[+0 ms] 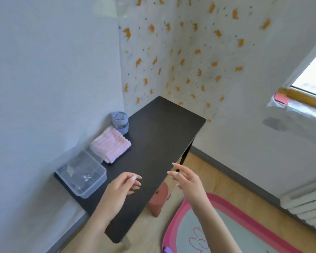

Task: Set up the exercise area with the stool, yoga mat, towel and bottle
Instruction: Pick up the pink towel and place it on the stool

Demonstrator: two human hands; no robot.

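Note:
A folded pink towel [110,144] lies on the black table [159,136] near the left wall. Behind it stands a blue-grey lidded bottle [120,122]. A reddish-brown stool [159,201] is on the floor, partly hidden under the table's near edge. A pink-bordered mat [224,232] lies flat on the wooden floor at the lower right. My left hand [121,187] hovers over the table's near part, fingers loosely curled, holding nothing. My right hand [185,179] hangs just past the table's right edge, fingers relaxed and empty.
A clear plastic box [81,175] sits on the table at the left, touching the towel. Walls close in on the left and behind the table. A white radiator [306,207] and a window sill [297,95] are on the right.

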